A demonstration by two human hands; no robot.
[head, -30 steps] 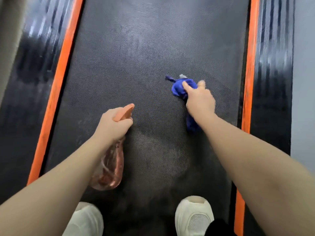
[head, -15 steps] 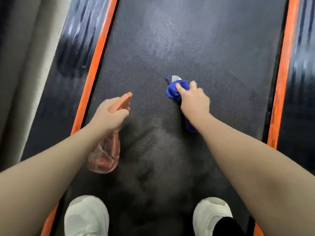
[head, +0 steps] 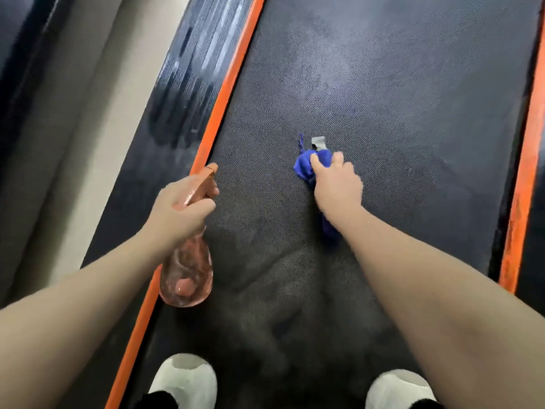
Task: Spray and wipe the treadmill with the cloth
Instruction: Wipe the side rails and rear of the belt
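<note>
Right hand [head: 337, 184]: fingers curled round a bunched blue cloth [head: 306, 168], pressing it down onto the belt; a tail of the cloth shows under the wrist.
Cloth tag: 1 small pale tag [head: 318, 142] sticks out at the far end of the cloth.
Left hand [head: 180, 211]: wrapped round the neck of an orange spray bottle [head: 188, 273], held above the belt's left edge, nozzle pointing away from the person. Whether a finger is on the trigger cannot be told.
Bottle contents: the translucent body hangs below the hand; liquid level cannot be judged.
Treadmill belt [head: 383, 98]: dark textured surface, running away from the person. The cloth sits near its middle.
Belt condition: patchy darker and lighter areas show near the hands and toward the shoes, which reads as damp from spraying.
Side rails: 2 orange strips, left [head: 224, 104] and right [head: 522, 187], edge the belt, with dark glossy footplates outside them.
Shoes: 2 white shoes [head: 182, 379] stand on the near end of the belt.
Progress (judgement): spraying appears at least partly done; wiping is in hand at mid-belt.
Remaining (judgement): the far belt, both rails and footplates show no clear sign of wiping.
</note>
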